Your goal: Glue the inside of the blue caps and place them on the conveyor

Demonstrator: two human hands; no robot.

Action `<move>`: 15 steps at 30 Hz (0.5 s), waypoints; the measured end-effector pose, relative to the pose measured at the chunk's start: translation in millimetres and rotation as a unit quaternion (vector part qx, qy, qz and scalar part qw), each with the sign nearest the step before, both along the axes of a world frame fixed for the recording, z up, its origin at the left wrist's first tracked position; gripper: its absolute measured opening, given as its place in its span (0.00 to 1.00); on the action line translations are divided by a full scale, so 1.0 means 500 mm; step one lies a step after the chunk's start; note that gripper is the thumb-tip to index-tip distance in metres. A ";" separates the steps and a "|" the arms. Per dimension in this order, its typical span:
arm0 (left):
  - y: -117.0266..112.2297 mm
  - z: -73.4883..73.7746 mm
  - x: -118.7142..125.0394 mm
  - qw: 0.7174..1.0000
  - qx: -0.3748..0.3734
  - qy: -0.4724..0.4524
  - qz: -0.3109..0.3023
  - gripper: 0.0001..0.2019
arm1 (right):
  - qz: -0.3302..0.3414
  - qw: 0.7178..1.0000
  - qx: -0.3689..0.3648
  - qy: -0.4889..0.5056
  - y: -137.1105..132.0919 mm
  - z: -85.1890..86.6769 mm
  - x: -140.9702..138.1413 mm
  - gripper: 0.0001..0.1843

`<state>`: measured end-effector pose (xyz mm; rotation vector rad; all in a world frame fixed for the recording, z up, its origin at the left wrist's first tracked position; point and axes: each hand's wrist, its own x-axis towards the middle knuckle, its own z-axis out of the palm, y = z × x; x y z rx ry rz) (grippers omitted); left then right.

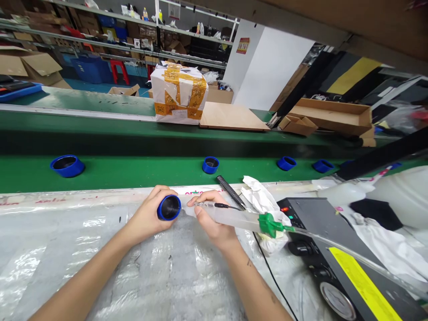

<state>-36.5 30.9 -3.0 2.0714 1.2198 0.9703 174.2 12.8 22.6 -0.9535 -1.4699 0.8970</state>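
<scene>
My left hand is wrapped round a blue ring-shaped part with a dark hollow middle, its opening tilted toward me. My right hand grips a clear dispensing syringe with a green cap, and the syringe tip points at the blue part's rim. A clear hose runs from the green cap off to the right. Both hands rest over a plastic-covered worktable.
A green conveyor belt beyond the table carries several more blue parts. A black control box with a gauge sits at right, beside crumpled white wipes and a black pen-like tool. A taped parcel and cardboard stand behind.
</scene>
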 end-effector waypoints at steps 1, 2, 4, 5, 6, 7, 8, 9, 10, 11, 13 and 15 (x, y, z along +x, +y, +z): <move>0.000 -0.001 0.000 1.000 0.000 0.000 0.000 0.18 | 0.003 1.000 -0.005 -0.005 0.000 0.001 0.001 0.04; 0.000 -0.001 0.000 1.000 0.000 0.000 -0.001 0.18 | 0.006 1.000 -0.010 -0.008 -0.001 0.001 0.002 0.03; 0.000 -0.003 -0.001 1.000 -0.004 -0.002 -0.003 0.18 | 0.014 1.000 -0.018 -0.010 -0.002 0.003 0.003 0.03; 0.000 -0.003 -0.001 1.000 -0.006 -0.003 -0.004 0.18 | 0.018 1.000 -0.021 -0.009 -0.002 0.003 0.003 0.03; 0.000 -0.004 -0.001 1.000 -0.007 -0.003 -0.005 0.19 | 0.023 0.999 -0.022 -0.007 -0.002 0.004 0.003 0.03; 0.000 -0.004 -0.001 1.000 -0.008 -0.004 -0.005 0.19 | 0.028 0.999 -0.022 -0.005 -0.003 0.004 0.003 0.03; 0.000 -0.003 -0.001 1.000 -0.009 -0.005 -0.005 0.18 | 0.030 0.999 -0.022 -0.003 -0.003 0.005 0.003 0.04; 0.000 -0.003 -0.001 1.000 -0.010 -0.006 -0.005 0.18 | 0.031 0.999 -0.021 -0.002 -0.003 0.006 0.003 0.04; 0.000 -0.002 0.000 1.000 -0.010 -0.006 -0.005 0.18 | 0.032 0.999 -0.021 -0.001 -0.003 0.006 0.003 0.04; 0.000 -0.001 0.000 1.000 -0.011 -0.007 -0.005 0.18 | 0.032 0.999 -0.022 0.000 -0.003 0.007 0.003 0.04; 0.000 0.000 0.000 1.000 -0.010 -0.006 -0.005 0.18 | 0.036 0.999 -0.025 0.004 -0.004 0.009 0.003 0.04; -0.001 0.001 0.000 1.000 -0.007 -0.004 -0.004 0.18 | 0.046 0.998 -0.029 0.013 -0.005 0.010 0.002 0.04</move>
